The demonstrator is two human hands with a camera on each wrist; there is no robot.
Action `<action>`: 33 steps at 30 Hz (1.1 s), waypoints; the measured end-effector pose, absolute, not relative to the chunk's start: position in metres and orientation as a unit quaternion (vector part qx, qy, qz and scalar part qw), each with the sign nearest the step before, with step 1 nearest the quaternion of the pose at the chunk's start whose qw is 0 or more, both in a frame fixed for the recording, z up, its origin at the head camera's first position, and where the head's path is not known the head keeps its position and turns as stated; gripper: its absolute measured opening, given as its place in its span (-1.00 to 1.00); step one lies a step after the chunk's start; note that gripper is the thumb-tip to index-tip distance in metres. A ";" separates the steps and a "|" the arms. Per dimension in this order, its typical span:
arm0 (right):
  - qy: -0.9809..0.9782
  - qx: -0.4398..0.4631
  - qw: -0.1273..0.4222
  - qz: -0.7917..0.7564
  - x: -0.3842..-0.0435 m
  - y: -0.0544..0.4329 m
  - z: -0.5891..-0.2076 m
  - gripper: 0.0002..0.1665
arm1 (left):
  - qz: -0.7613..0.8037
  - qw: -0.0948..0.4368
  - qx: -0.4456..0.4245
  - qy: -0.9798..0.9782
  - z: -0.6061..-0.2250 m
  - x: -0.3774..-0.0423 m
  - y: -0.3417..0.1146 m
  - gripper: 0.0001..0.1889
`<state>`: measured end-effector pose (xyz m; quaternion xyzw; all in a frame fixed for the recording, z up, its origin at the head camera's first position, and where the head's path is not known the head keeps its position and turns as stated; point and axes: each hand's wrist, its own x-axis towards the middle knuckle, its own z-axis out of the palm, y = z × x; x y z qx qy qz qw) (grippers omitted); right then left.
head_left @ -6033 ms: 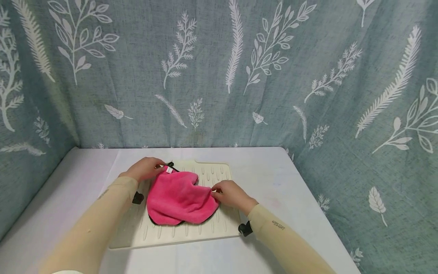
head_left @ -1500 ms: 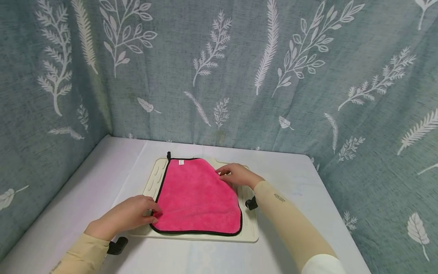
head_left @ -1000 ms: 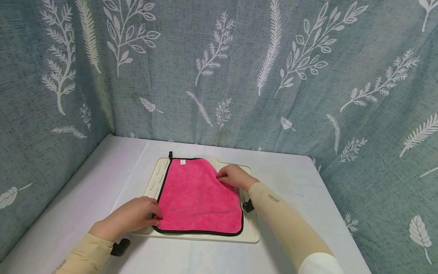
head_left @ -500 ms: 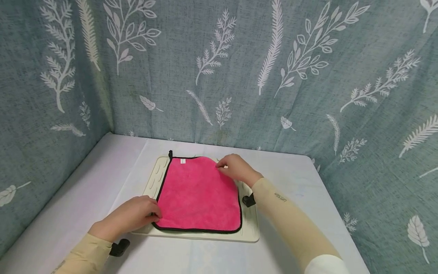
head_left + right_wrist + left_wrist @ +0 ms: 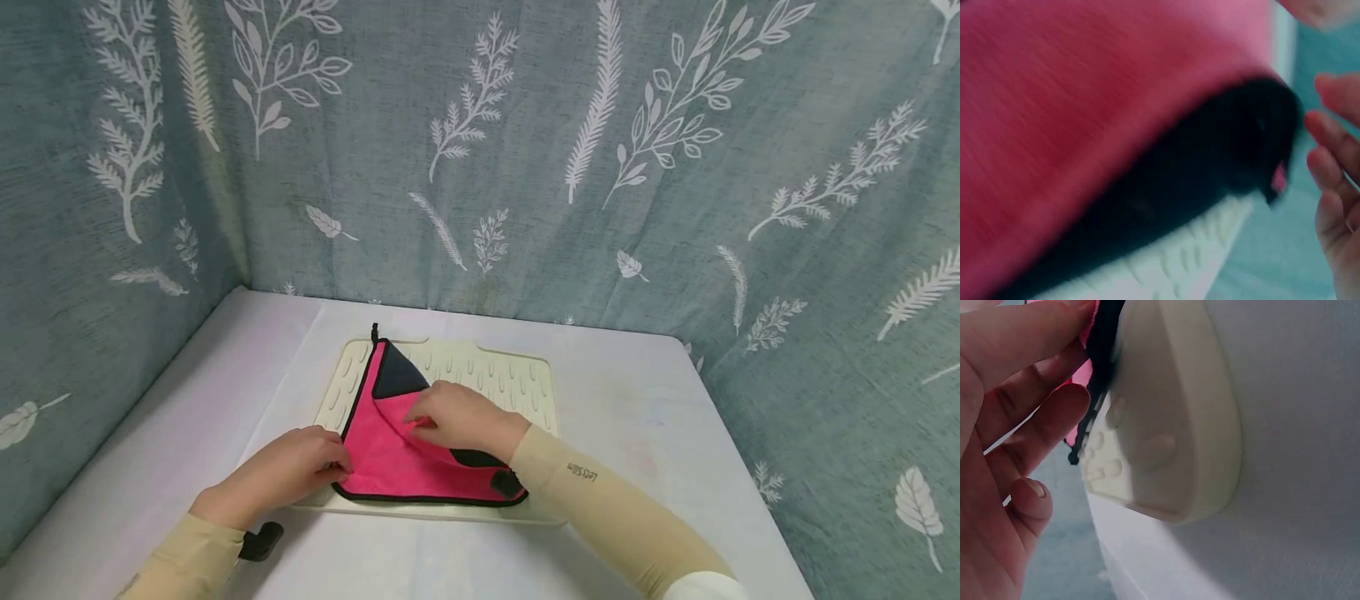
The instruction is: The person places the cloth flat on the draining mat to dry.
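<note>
The pink cloth (image 5: pixel 378 468) has folded toward lower left, mid-frame on a cream board (image 5: pixel 525 392); its fold slants upper left to lower right, partly hidden by the right grip (image 5: pixel 453 414), hold unclear. The left grip (image 5: pixel 288 467) pinches its lower-left corner.

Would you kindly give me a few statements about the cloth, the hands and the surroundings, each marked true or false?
1. The pink cloth lies on the cream ribbed tray. True.
2. The left hand is at the cloth's far right corner. False: it pinches the near left corner.
3. The right hand holds a folded-over part of the cloth. True.
4. The cloth lies completely flat, pink all over. False: it is partly folded over, showing its dark underside.
5. The cloth has a black edging. True.
6. The curtain is plain. False: it has white leaves and branches.
</note>
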<state>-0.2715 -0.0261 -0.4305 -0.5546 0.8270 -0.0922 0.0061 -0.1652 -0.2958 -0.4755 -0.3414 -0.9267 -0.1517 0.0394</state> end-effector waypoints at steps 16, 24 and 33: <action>0.856 -0.424 0.138 -0.260 -0.336 0.020 -0.439 -0.54 | -0.161 0.033 -0.329 -0.930 -0.472 -0.162 -0.299 -0.83; 0.853 -0.429 0.155 -0.252 -0.338 0.008 -0.453 -0.59 | -0.169 0.033 -0.318 -0.932 -0.476 -0.158 -0.299 -0.83; 0.851 -0.434 0.167 -0.243 -0.336 -0.008 -0.461 -0.68 | -0.160 0.048 -0.321 -0.932 -0.480 -0.158 -0.296 -0.81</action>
